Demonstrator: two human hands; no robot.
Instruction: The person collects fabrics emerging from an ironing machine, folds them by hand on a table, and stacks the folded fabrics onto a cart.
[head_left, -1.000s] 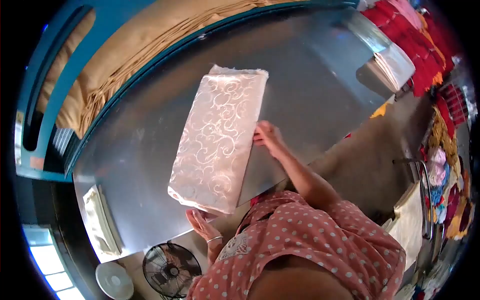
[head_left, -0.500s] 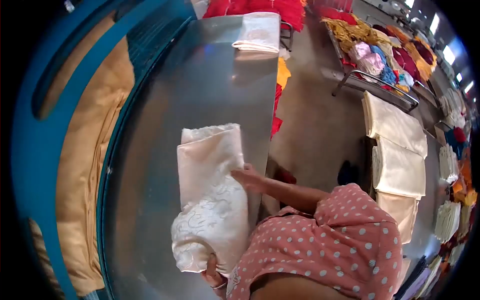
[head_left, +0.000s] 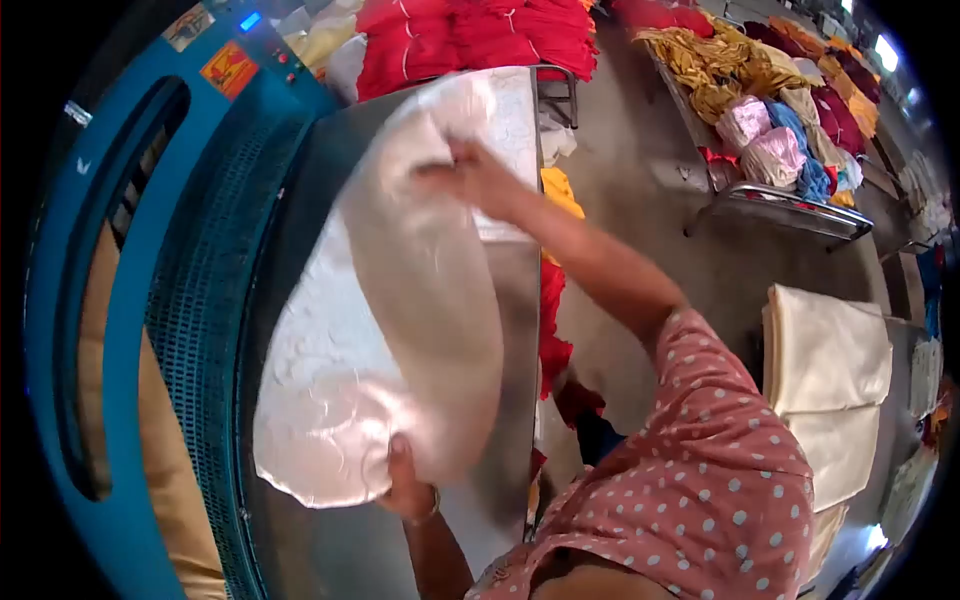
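A pale, shiny patterned cloth (head_left: 330, 340) is lifted and curved above the grey metal table (head_left: 500, 500). My left hand (head_left: 408, 485), with a bracelet at the wrist, holds its near end, thumb on top. My right hand (head_left: 470, 180) is at the far part of the cloth, blurred, with fingers closed on it. The cloth's middle sags in a loose, smeared fold between my hands. Beyond my right hand lies a folded white patterned cloth (head_left: 515, 130) at the table's far end, partly covered by the lifted cloth.
A blue machine (head_left: 125, 330) with a perforated panel runs along the left. Red bundles (head_left: 470, 40) are stacked beyond the table. At the right are a metal-framed rack (head_left: 790, 200) with coloured cloths and a stack of cream folded cloths (head_left: 830, 350).
The cloth has gone from lying on the table to being lifted and curved. My right hand has moved forward along it. The view has turned toward the table's far end.
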